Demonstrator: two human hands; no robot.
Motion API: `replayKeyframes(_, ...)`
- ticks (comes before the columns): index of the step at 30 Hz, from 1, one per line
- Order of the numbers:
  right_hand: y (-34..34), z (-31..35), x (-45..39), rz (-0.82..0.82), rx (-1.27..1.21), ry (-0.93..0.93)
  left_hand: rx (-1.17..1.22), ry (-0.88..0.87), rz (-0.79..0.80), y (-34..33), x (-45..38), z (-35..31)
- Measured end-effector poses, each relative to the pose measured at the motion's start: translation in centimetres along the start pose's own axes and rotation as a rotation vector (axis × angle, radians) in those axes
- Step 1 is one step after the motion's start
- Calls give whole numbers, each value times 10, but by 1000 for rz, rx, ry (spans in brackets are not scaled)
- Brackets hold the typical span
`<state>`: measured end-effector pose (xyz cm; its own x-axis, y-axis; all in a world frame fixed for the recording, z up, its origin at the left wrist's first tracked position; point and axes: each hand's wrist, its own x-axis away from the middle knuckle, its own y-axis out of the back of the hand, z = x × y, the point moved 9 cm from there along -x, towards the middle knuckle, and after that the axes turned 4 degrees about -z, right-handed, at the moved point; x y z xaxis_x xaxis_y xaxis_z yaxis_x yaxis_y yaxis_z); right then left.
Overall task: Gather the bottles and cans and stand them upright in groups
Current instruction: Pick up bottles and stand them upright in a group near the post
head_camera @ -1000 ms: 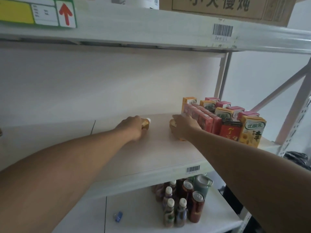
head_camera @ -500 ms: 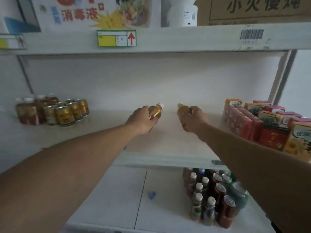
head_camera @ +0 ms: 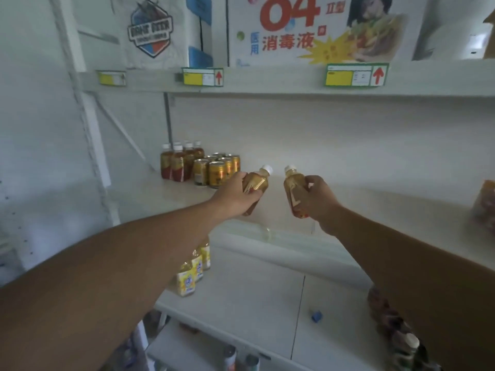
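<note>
My left hand grips a small amber tea bottle with a white cap, tilted to the right, above the middle shelf. My right hand grips a second bottle of the same kind, tilted to the left. Both bottles are held off the shelf, a short gap between them. At the shelf's far left stand several upright tea bottles and, beside them, several gold cans in a group.
Yellow drink bottles stand on the lower shelf at left, a small blue object lies on it, and more bottles stand at right. Cartons sit at the middle shelf's right edge. Boxes fill the top shelf.
Both hands lifted their bottles off the shelf and carried them leftward. My view swung left, so the cans and bottles at the far left came closer to centre.
</note>
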<state>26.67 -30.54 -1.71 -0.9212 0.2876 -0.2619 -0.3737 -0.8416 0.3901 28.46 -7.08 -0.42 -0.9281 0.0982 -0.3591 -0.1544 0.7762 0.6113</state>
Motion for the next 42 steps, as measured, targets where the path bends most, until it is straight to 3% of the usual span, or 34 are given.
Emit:
replayKeyframes(5,-82,29,0,44,-111,20,-55,33,-59,58,1,52)
replayKeyframes(22,-274,99,-53,309,-282,102,67,219,-135,155,-44,181)
replayKeyframes(33,-378,133,-77,267,-238,106,121,214,-120,216,-116,286)
replayKeyframes(42,-418,122,-105,179,-310,83,174,213,-119,209,-152,318)
